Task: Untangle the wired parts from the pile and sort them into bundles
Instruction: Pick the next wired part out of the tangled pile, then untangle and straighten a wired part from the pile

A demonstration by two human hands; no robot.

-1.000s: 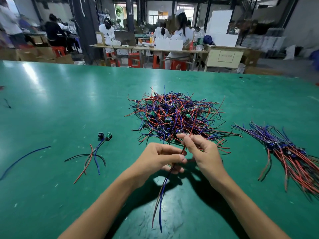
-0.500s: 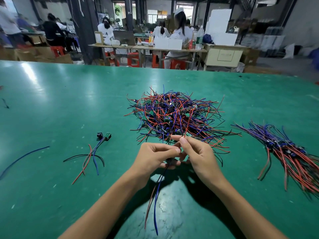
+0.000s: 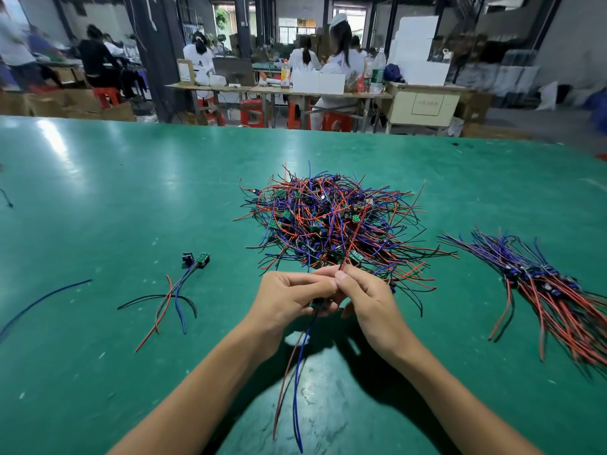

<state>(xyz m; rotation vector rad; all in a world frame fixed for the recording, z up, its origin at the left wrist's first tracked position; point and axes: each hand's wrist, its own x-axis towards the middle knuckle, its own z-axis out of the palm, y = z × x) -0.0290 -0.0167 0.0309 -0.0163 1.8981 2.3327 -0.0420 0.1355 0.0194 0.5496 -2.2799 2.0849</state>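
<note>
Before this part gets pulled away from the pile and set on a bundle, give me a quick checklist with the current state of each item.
1. Left hand grips the part's body: ok.
2. Right hand pinches the red wire near its end: ok.
3. That red wire free of the pile: not ok, it runs up into the tangle.
4. Hanging wires below the hands loose: ok.
5. Right bundle reachable, nothing lying between: ok.
6. Part fully separate from neighbours: cannot tell, fingers hide it.
</note>
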